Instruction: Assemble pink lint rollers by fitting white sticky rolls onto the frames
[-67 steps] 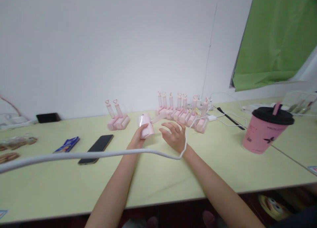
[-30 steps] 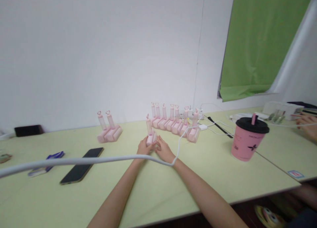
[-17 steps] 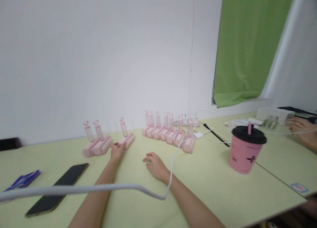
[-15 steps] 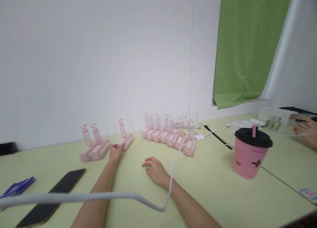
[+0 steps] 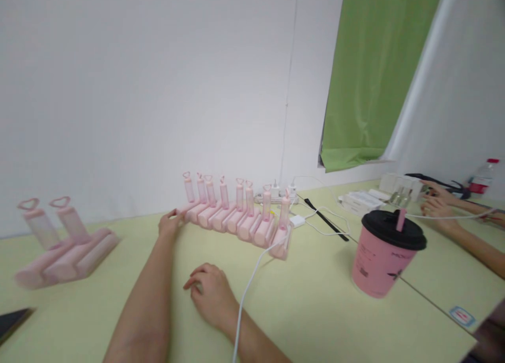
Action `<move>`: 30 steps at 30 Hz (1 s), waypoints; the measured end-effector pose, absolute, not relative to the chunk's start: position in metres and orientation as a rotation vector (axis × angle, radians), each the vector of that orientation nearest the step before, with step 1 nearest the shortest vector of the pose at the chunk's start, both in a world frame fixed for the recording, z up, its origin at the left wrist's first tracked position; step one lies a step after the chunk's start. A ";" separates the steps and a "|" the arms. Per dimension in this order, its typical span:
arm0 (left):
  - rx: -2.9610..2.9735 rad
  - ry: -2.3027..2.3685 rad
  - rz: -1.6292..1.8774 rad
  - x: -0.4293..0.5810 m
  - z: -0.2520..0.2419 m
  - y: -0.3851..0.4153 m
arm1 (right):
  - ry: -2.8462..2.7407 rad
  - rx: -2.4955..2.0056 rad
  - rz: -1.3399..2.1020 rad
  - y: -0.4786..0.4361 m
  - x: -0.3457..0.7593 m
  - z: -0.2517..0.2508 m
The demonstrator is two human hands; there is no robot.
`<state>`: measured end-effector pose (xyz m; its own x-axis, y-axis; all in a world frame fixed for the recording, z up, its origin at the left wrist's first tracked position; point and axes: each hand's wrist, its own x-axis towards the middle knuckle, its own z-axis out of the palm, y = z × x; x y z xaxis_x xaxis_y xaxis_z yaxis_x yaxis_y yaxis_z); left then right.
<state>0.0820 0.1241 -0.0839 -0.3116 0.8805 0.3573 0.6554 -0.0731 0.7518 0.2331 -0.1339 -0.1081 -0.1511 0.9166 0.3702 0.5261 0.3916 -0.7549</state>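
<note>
Reaching toward the wall (image 5: 221, 79) in the head view, our left hand (image 5: 170, 223) touches the near end of the leftmost pink device (image 5: 189, 191), which sits at the left end of a row on the table (image 5: 307, 305). We cannot tell whether those fingers grip it or only rest against it. Its base is pale pink, partly hidden by the hand, and a see-through tube rises from it, leaning a little and topped by a pink cap with a heart-shaped loop. Just to its right we count seven matching devices (image 5: 246, 229), packed side by side. Our right hand (image 5: 213, 292) holds nothing, its thumb and forefinger curled with a narrow gap between them, and a white cable (image 5: 254, 273) crosses in front of its forearm. Well apart on the left stand two more devices (image 5: 71, 258). The tabletop is pale yellow-green, with a seam on the right. Behind the row we see a power strip (image 5: 258, 199), and to the right a black strap (image 5: 325, 219) and a pink cup (image 5: 376, 265) with a black lid. A green curtain (image 5: 366, 79) hangs against the white wall; beyond the cup are a co-worker's hand (image 5: 438, 211) and a red-capped bottle (image 5: 482, 181).
</note>
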 end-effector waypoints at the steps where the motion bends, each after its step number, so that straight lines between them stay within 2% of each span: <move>1: 1.650 1.956 1.298 0.085 -0.082 0.125 | -1.812 -1.254 0.589 -0.134 0.234 -0.107; 9: 1.784 2.033 1.245 0.069 -0.071 0.093 | -1.796 -1.216 0.595 -0.136 0.236 -0.108; 13: 2.022 2.448 1.489 0.038 -0.052 0.039 | -1.814 -1.192 0.600 -0.137 0.236 -0.110; 16: 1.872 2.776 1.617 0.007 -0.036 0.002 | -1.809 -1.188 0.586 -0.140 0.237 -0.111; 19: 1.803 2.947 1.480 -0.024 -0.031 -0.022 | -1.822 -1.172 0.570 -0.143 0.238 -0.110; 25: 2.033 2.936 0.879 -0.056 -0.046 -0.047 | -1.854 -1.165 0.567 -0.146 0.241 -0.109; 30: 2.265 2.558 0.941 -0.050 -0.049 -0.061 | -1.871 -1.167 0.534 -0.146 0.241 -0.110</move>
<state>-0.0500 -0.0613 -0.0489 -0.1360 0.7819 0.6084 0.9897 0.0802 0.1182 0.2408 -0.1463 -0.1102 -0.2082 0.8771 0.4329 0.5163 0.4744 -0.7130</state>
